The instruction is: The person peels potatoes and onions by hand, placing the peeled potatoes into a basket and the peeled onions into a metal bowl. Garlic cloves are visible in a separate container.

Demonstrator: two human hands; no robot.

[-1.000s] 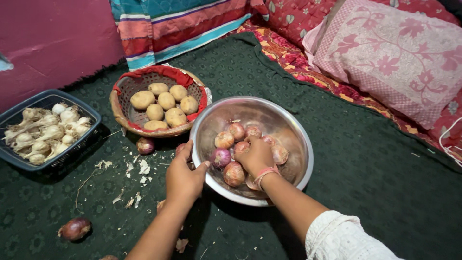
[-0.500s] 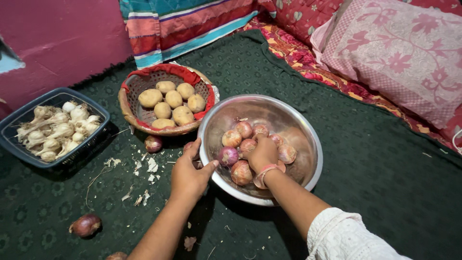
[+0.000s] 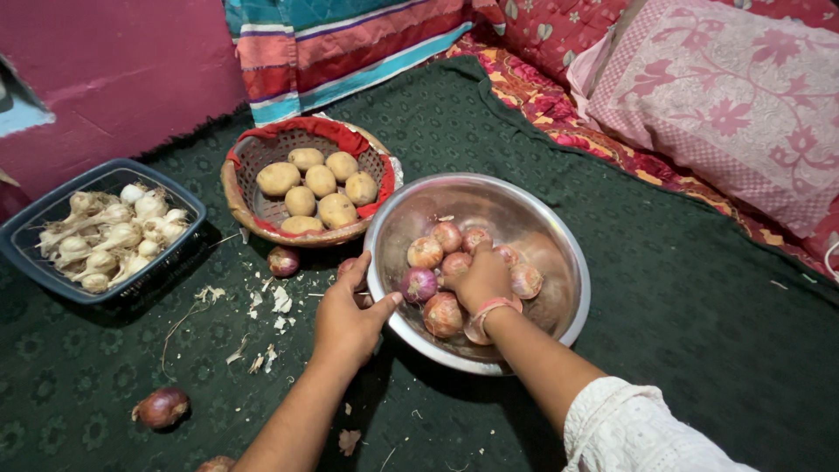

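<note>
A steel bowl [image 3: 542, 218] holding several red onions [image 3: 426, 253] sits tilted on a dark green mat. My left hand [image 3: 347, 319] grips the bowl's near left rim, thumb inside the edge. My right hand [image 3: 481, 278], with a pink band at the wrist, reaches into the bowl and rests on the onions, fingers curled over one; what lies under the palm is hidden.
A woven basket [image 3: 240, 197] with a red cloth holds several potatoes [image 3: 320, 181]. A dark blue tray [image 3: 31, 223] at the left holds garlic bulbs [image 3: 114, 236]. Loose onions [image 3: 163, 407] and peel scraps [image 3: 262, 306] lie on the mat [image 3: 682, 297]. A pink floral pillow [image 3: 725, 96] lies at the right.
The view has shifted slightly, so everything sits a little further right. My right hand has moved slightly among the onions. My left hand keeps its hold on the rim.
</note>
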